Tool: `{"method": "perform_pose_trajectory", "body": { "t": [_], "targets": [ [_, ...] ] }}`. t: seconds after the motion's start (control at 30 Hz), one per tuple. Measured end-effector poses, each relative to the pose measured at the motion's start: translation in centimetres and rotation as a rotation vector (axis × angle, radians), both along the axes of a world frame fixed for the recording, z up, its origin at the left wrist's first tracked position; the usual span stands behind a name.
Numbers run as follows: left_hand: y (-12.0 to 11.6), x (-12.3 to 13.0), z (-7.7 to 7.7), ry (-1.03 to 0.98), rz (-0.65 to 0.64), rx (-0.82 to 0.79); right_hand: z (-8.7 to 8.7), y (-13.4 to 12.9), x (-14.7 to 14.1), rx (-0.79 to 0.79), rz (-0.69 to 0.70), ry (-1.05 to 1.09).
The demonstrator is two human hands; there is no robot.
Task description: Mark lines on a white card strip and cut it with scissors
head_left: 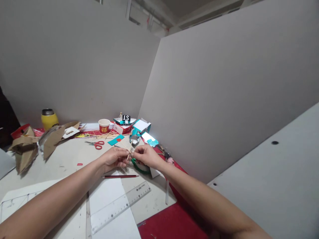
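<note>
Both hands meet above the middle of the table, fingertips almost touching. My left hand [116,157] pinches thin wooden sticks [130,147] that cross one another between the hands. The fingers of my right hand [146,155] are closed on the same sticks at the crossing. Whether the sticks are joined there is hidden by the fingertips. A green ring, perhaps a tape roll [141,168], lies partly under my right hand. Just below my left hand rests a red and black pencil [121,176].
A clear ruler [122,206] lies over white paper [107,196] in front. Red-handled scissors [98,144], a red paper cup [104,126], loose sticks and teal card pieces [116,139] are behind. Cardboard shapes [51,141] and a yellow bottle [49,119] stand left. Grey panels [211,83] enclose the table.
</note>
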State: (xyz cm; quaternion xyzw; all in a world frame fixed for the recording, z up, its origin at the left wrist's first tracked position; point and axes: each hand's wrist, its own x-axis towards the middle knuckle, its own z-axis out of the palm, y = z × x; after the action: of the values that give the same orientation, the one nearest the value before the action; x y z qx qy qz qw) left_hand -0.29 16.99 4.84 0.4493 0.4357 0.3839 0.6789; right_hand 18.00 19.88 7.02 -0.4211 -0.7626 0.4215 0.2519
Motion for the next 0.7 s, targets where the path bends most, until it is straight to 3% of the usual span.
{"method": "perform_pose_trajectory", "body": {
  "t": [0.23,0.7],
  "targets": [
    [-1.9,0.0,0.5,-0.179,0.031,0.049,1.3,-2.2,0.2,0.015,0.044,0.053],
    [-3.8,0.1,2.3,-0.174,0.054,0.098,2.4,-3.7,0.3,0.057,0.104,0.082]
  ]
}}
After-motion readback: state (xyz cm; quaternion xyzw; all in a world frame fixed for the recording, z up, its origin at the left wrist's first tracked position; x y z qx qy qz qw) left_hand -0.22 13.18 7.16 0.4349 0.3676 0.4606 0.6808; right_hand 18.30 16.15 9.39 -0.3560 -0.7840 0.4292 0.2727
